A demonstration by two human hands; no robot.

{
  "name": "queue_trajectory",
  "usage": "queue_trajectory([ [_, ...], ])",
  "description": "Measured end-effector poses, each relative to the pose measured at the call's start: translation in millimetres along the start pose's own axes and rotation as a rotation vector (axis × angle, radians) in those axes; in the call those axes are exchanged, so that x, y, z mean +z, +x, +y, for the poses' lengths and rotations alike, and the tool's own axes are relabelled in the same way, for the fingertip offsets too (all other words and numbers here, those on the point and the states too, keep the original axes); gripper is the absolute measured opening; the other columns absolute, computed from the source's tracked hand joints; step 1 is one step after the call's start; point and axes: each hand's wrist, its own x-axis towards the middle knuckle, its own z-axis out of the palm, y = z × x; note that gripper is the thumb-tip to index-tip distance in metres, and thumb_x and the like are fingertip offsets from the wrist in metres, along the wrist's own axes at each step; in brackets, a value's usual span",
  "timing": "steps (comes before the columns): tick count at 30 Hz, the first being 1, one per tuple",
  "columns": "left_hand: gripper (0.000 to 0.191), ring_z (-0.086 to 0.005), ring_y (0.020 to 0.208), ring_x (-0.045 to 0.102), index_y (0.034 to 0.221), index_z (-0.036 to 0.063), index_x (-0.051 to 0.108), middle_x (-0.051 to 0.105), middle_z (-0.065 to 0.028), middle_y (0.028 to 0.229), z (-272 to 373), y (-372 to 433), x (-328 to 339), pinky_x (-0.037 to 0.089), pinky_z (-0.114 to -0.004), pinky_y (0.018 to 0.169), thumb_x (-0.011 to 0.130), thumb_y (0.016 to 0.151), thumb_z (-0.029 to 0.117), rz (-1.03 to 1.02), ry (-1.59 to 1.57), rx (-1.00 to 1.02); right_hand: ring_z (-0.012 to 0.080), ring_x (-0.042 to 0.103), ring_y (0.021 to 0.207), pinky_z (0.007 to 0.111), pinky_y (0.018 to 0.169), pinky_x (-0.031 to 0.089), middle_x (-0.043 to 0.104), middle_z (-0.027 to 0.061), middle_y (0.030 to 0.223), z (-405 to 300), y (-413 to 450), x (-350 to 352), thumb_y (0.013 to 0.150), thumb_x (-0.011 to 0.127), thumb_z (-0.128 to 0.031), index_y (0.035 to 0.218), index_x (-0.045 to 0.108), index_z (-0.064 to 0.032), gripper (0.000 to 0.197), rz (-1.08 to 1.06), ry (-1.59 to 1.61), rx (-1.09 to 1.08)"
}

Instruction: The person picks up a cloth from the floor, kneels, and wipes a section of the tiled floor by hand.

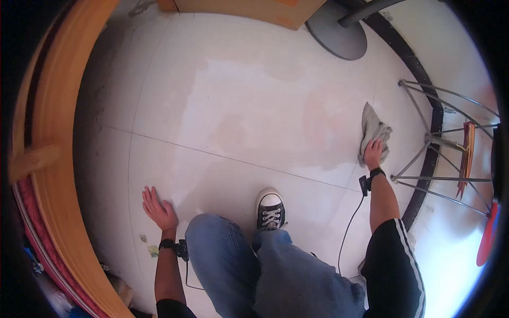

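Observation:
My right hand presses on a crumpled grey cloth on the tiled floor, at the right. The cloth spreads forward from under my fingers; part of it lies hidden beneath the hand. My left hand is at the lower left with its fingers spread, holding nothing, and appears to rest on the floor. Darker and paler patches mark the floor between the hands. A black device with a cable is strapped at each wrist.
A wooden frame runs along the left side. At the top are a cardboard box and a round grey base with a pole. A metal-rod stand is by the wall at right. My sneaker is at centre; small debris lies lower left.

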Motion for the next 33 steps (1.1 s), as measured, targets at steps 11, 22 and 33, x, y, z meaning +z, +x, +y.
queue_trajectory([
  [11, 0.056, -0.0307, 0.138, 0.022, 0.138, 0.0053, 0.035, 0.029, -0.0129, 0.148, 4.9, -5.4, -2.2, 0.011, -0.048, 0.111, 0.041, 0.083, 0.013, -0.013, 0.032, 0.003, 0.0321, 0.036, 0.129, 0.045, 0.104, 0.029, 0.035, 0.0152, 0.143, -257.9, 173.3, -162.9, 0.093, 0.033, -0.037, 0.128, 0.047, -0.0054, 0.049, 0.046, 0.211, -0.093],
  [22, 0.054, -0.0327, 0.136, 0.025, 0.135, 0.0051, 0.040, 0.033, -0.0150, 0.145, 9.1, -6.8, 8.0, 0.013, -0.050, 0.109, 0.044, 0.082, 0.016, -0.014, -0.002, 0.009, 0.0265, 0.025, 0.137, 0.047, 0.112, 0.016, 0.033, -0.0025, 0.146, -592.1, -32.4, -258.1, 0.086, 0.049, -0.038, 0.134, 0.044, -0.0234, 0.050, 0.177, 0.728, -1.150],
  [33, 0.056, -0.0312, 0.137, 0.023, 0.135, 0.0094, 0.041, 0.032, -0.0113, 0.146, -5.2, -8.4, -2.6, 0.011, -0.051, 0.110, 0.047, 0.080, 0.018, -0.014, -0.069, -0.050, 0.0304, 0.037, 0.128, 0.048, 0.105, 0.025, 0.043, 0.0093, 0.139, -461.7, 4.8, -262.8, 0.085, 0.052, -0.036, 0.137, 0.041, -0.0197, 0.056, 0.094, 0.665, -0.762],
])
